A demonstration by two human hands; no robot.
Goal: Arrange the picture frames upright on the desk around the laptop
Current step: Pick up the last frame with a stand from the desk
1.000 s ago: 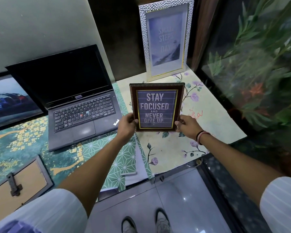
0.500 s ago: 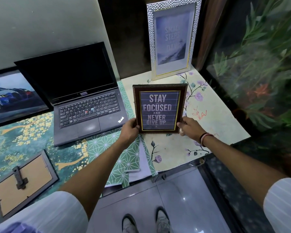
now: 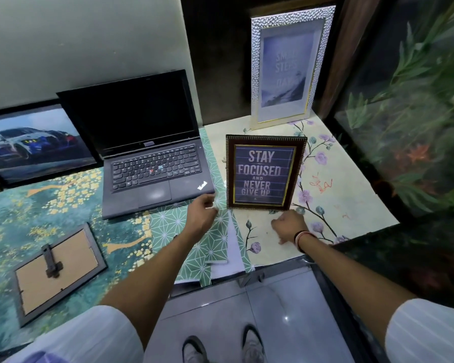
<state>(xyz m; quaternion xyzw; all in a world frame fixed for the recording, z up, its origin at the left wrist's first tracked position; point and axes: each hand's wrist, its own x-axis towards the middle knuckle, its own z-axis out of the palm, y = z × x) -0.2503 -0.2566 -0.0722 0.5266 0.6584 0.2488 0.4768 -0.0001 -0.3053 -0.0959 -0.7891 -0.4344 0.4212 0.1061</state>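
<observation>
Right of the open black laptop (image 3: 152, 163), the dark-bordered "Stay Focused" frame (image 3: 265, 172) stands upright, with only a narrow strip of green patterned mat between them. Far behind it the tall silver-textured frame (image 3: 286, 66) blocks the corner. Bare floral mat (image 3: 351, 205) lies open to the right. Near left, the grey frame lying face-down (image 3: 58, 271) takes up the teal mat.

Dim indoor light, glare on floor tiles (image 3: 286, 318), wide-angle bending at edges, slightly soft.
</observation>
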